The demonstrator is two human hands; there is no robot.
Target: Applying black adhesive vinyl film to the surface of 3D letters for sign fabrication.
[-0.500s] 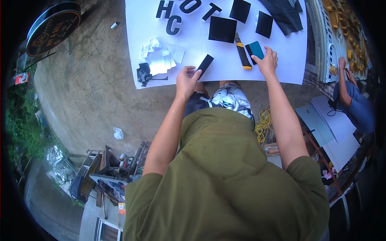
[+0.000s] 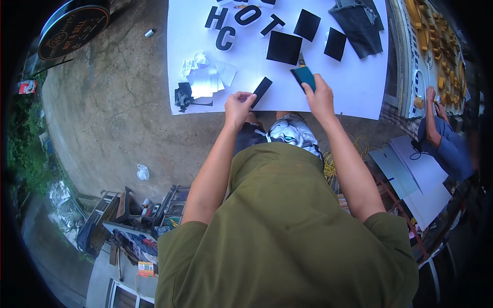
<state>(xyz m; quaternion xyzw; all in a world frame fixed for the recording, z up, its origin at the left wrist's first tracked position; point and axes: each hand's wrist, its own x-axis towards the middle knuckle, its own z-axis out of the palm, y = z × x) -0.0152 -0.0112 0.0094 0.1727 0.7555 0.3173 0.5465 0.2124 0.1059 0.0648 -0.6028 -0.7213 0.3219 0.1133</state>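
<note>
**Two hands at the near edge of a white sign board**

The white board (image 2: 354,87) lies flat on the concrete ground (image 2: 113,118), and everything else is placed from it. The left hand (image 2: 237,107) sits at the board's near edge, fingers curled narrow, its fingertips pinching the lower end of a narrow black strip (image 2: 262,91) that lies slantwise on the board. The right hand (image 2: 319,97) is just beside it, also over the near edge, closed around a teal squeegee (image 2: 303,77) whose blade end rests on or just above the board; I cannot tell which. Strip and squeegee stay apart, with bare white between them.

Farther in on the board lie three black squares (image 2: 283,47), near the squeegee, and beyond them black cut-out letters (image 2: 225,37) toward the far left part. A heap of crumpled white backing paper (image 2: 203,77) lies on the board's left side, near the left hand. A piece of dark cloth (image 2: 359,23) lies at the far right corner.

Off the board to its right, another person in a blue sleeve (image 2: 449,146) has a hand at a second sign panel with gold letters (image 2: 431,41). Off to the board's far left stands a round black sign (image 2: 72,25). On the near side of the board, white sheets (image 2: 421,174) lie stacked to the right.
</note>
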